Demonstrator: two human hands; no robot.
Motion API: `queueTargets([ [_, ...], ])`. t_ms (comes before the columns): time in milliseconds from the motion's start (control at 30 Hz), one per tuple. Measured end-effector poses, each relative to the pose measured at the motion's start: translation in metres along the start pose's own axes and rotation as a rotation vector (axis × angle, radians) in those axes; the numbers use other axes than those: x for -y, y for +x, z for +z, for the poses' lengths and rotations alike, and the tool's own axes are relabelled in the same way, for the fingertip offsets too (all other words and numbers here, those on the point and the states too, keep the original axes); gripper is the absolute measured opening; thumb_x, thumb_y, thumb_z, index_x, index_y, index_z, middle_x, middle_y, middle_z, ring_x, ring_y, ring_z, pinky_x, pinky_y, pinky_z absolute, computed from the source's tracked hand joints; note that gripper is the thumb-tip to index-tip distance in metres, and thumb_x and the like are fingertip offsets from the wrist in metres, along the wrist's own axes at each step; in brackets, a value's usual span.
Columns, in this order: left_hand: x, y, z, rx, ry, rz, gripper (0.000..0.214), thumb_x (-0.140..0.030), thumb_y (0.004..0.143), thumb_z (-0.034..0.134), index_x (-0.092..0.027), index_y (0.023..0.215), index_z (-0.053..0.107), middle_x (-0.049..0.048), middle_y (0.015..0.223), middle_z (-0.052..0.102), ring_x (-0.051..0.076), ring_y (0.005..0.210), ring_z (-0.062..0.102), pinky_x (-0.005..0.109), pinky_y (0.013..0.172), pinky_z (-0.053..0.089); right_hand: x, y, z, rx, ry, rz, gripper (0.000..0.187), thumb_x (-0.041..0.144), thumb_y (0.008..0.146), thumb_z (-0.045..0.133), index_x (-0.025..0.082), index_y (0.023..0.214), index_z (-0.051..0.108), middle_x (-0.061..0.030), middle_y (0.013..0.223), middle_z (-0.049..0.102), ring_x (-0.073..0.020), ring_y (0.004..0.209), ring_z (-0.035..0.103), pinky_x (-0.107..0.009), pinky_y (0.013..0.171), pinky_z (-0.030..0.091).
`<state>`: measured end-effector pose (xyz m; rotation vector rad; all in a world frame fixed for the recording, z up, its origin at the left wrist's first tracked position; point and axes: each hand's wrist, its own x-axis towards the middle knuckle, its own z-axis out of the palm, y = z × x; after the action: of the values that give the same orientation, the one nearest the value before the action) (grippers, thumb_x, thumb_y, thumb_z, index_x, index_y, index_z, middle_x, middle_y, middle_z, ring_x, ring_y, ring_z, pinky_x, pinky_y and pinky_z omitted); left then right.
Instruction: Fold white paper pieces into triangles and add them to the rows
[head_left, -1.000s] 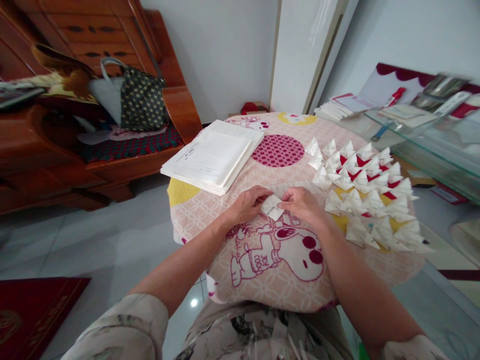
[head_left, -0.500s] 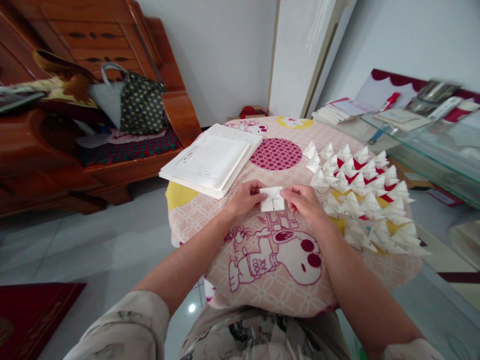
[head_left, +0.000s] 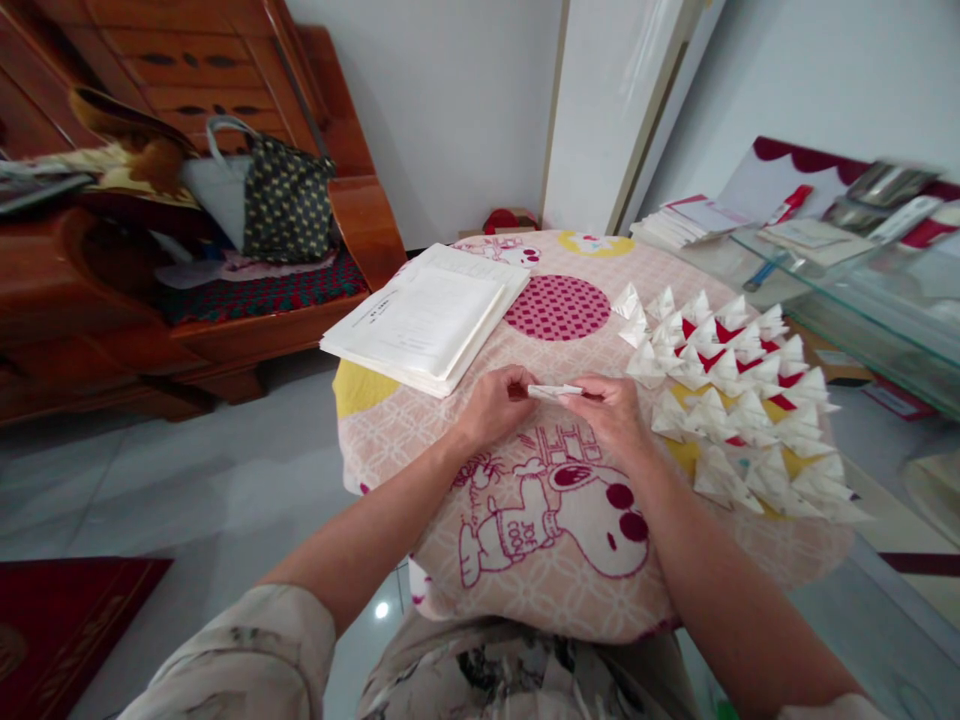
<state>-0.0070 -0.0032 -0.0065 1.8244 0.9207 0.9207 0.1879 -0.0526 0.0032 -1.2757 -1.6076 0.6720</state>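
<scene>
Both hands pinching folded paper (head_left: 553, 391) mid-tabletop — left hand (head_left: 495, 405) one end, right hand (head_left: 611, 408) other. Folded triangles (head_left: 739, 395) piled near right edge — paper stack (head_left: 424, 325) far-left.

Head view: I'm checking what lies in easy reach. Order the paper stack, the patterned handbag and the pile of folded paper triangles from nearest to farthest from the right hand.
1. Pile of folded paper triangles: just to the right of the right hand, on the table.
2. Paper stack: beyond the left hand, far-left on the table.
3. Patterned handbag: off the table, on the wooden bench at left.
</scene>
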Motion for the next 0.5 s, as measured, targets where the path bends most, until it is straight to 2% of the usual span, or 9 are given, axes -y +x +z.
queueTargets([
  [133,0.004,0.001,-0.002,0.017,0.292,0.225,0.014,-0.001,0.070,0.060,-0.015,0.071,0.063,0.0016,0.078,0.065,0.013,0.078,0.059,0.026,0.074,0.044,0.008,-0.006,-0.003,0.136,-0.302,-0.238,0.019,0.016,0.083,0.062,0.021,0.088,0.079,-0.0067,0.087,0.073,-0.0205,0.084,0.063,-0.033,0.079,0.047],
  [233,0.010,0.002,-0.006,0.176,0.348,0.280,0.015,-0.002,0.073,0.059,-0.015,0.076,0.066,0.0018,0.078,0.065,0.013,0.076,0.060,0.026,0.074,0.046,0.011,-0.012,0.000,0.327,-0.526,-0.299,0.026,0.007,0.081,0.059,0.022,0.089,0.079,-0.0061,0.085,0.071,-0.0202,0.083,0.060,-0.034,0.081,0.044],
  [333,0.008,-0.004,-0.015,0.313,0.354,0.297,0.026,-0.001,0.078,0.055,-0.018,0.088,0.071,0.0038,0.096,0.070,0.015,0.089,0.064,0.029,0.083,0.049,0.011,-0.016,0.002,0.453,-0.605,-0.335,0.028,0.003,0.079,0.058,0.022,0.088,0.077,-0.0053,0.085,0.067,-0.0196,0.083,0.058,-0.031,0.077,0.043],
  [400,-0.001,-0.012,-0.020,0.265,0.398,0.276,0.032,-0.001,0.080,0.052,-0.019,0.095,0.073,0.0058,0.108,0.069,0.016,0.099,0.064,0.031,0.089,0.050,0.010,-0.017,0.003,0.487,-0.621,-0.357,0.028,0.002,0.079,0.058,0.021,0.088,0.076,-0.0055,0.086,0.065,-0.0197,0.084,0.057,-0.031,0.075,0.042],
  [433,-0.006,-0.017,-0.021,0.209,0.421,0.265,0.030,-0.002,0.082,0.051,-0.018,0.093,0.074,0.0066,0.106,0.069,0.017,0.100,0.064,0.032,0.089,0.050,0.010,-0.017,0.003,0.496,-0.623,-0.362,0.027,0.001,0.079,0.058,0.021,0.087,0.075,-0.0057,0.086,0.064,-0.0198,0.085,0.056,-0.031,0.075,0.042],
  [500,-0.018,-0.027,-0.022,0.192,0.407,0.241,0.033,-0.001,0.082,0.049,-0.017,0.095,0.074,0.0065,0.103,0.070,0.017,0.095,0.065,0.030,0.087,0.050,0.009,-0.016,0.002,0.504,-0.622,-0.359,0.026,0.001,0.078,0.058,0.019,0.086,0.073,-0.0063,0.087,0.063,-0.0202,0.086,0.056,-0.031,0.075,0.043],
])
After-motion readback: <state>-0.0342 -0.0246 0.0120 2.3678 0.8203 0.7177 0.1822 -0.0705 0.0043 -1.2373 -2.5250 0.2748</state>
